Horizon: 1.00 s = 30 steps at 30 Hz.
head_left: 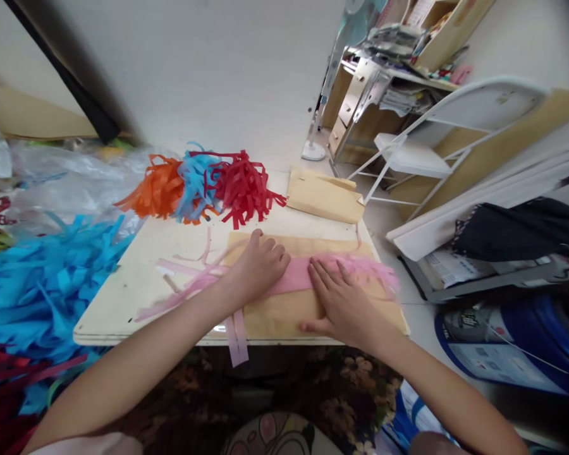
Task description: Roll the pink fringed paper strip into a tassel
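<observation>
A strip of pink fringed tissue paper point(298, 275) lies across a brown paper envelope point(284, 313) on a small cream table point(123, 297). My left hand point(258, 265) rests on the left part of the pink paper with its fingers curled down over it. My right hand point(342, 298) lies flat on the paper's right part, fingers stretched out and together. Loose pink fringe strands point(237, 335) trail left over the table and hang over its front edge.
Orange point(155, 189), light blue point(196, 180) and red point(244, 186) fringe bundles sit at the table's back. A second brown envelope point(323, 196) lies back right. A big blue fringe pile point(38, 284) is left. A white folding chair point(436, 145) stands right.
</observation>
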Each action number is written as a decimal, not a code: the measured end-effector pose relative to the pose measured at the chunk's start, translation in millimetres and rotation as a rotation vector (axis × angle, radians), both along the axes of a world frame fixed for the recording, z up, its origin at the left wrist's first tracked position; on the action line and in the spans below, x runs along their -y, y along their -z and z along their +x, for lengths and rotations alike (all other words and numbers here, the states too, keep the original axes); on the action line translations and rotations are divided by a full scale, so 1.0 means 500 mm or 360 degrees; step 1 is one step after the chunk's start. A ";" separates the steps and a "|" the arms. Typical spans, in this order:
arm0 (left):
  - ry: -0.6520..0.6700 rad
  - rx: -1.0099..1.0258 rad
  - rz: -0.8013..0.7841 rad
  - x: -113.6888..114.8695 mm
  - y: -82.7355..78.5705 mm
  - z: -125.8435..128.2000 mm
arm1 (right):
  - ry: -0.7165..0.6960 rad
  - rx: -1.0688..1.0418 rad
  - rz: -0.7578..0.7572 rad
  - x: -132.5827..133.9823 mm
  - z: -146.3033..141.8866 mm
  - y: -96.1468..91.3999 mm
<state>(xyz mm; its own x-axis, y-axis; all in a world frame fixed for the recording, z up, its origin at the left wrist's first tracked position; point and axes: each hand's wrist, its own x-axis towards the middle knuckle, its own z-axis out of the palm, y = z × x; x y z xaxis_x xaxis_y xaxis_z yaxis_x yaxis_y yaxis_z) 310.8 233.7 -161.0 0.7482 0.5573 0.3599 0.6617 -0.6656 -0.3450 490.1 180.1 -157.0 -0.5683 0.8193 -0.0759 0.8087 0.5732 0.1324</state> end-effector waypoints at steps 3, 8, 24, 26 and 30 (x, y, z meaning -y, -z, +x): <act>0.0001 0.0021 0.0037 -0.003 -0.011 -0.005 | 0.0016 -0.0018 0.0022 0.002 0.012 0.003; 0.0052 0.0362 0.0254 0.056 -0.044 0.026 | 0.0036 -0.0007 0.0078 0.009 0.001 -0.001; -0.0178 0.0151 -0.0945 0.134 0.036 0.009 | 0.0077 0.0120 0.0035 0.015 -0.005 -0.017; -0.0215 0.0144 -0.0882 0.139 0.036 0.000 | 0.0068 0.0085 0.0044 0.016 -0.003 -0.017; -0.0242 0.0115 -0.0731 0.141 0.034 -0.016 | 0.0025 0.0022 0.0029 0.017 0.004 -0.006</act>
<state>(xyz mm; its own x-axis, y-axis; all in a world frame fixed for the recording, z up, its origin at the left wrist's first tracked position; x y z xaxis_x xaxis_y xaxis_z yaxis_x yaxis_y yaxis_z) 302.7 163.4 -177.9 0.6280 0.7719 0.0988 0.7749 -0.6320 0.0122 492.3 171.7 -153.8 -0.5544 0.8294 -0.0688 0.8155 0.5579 0.1538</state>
